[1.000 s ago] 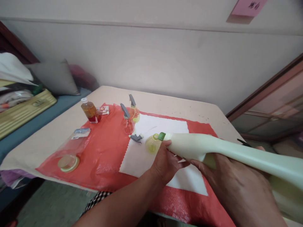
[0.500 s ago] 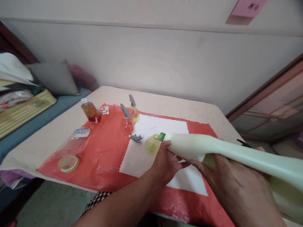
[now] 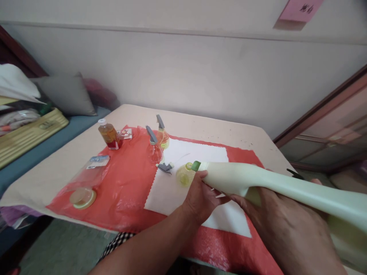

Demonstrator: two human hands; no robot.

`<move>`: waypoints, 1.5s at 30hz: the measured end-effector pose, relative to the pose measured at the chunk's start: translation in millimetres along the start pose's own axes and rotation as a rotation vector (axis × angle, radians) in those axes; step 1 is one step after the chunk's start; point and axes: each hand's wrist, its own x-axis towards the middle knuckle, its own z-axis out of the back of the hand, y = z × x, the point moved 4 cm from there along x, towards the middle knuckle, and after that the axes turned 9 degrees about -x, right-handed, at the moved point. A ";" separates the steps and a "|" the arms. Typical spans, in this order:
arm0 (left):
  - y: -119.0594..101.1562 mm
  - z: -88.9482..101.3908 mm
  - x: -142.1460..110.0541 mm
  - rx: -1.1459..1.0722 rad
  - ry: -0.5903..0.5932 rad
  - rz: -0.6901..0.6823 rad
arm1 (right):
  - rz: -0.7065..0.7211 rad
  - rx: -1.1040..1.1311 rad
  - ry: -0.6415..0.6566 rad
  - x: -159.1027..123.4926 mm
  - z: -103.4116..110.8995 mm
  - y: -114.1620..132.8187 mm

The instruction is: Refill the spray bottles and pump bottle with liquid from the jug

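A large pale green jug (image 3: 237, 175) is tilted nearly flat, its green spout (image 3: 196, 165) pointing left. The spout is at the mouth of a small clear yellow bottle (image 3: 185, 175), which has no spray head on it. My left hand (image 3: 202, 198) holds the jug near its spout end, thumb up at the side and fingers below. My right hand (image 3: 286, 217) grips the jug's handle from below, its fingers partly hidden. A grey spray head (image 3: 165, 168) lies left of the yellow bottle on a white sheet (image 3: 197, 149).
Two spray bottles with grey triggers, a clear one (image 3: 155, 151) and a yellowish one (image 3: 163, 136), stand behind. On the red plastic sheet (image 3: 129, 183) are a round lidded tub (image 3: 83, 198) and a plastic pouch (image 3: 96, 162). A bottle of amber liquid (image 3: 109, 133) stands at the back left.
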 end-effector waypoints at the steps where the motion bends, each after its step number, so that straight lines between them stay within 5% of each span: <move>1: -0.1 -0.2 0.0 0.002 0.005 0.000 | 0.027 -0.043 -0.011 0.2 0.2 1.5; 45: -0.5 -2.5 -2.4 -0.003 0.011 -0.004 | 0.056 -0.125 -0.019 1.0 3.3 4.5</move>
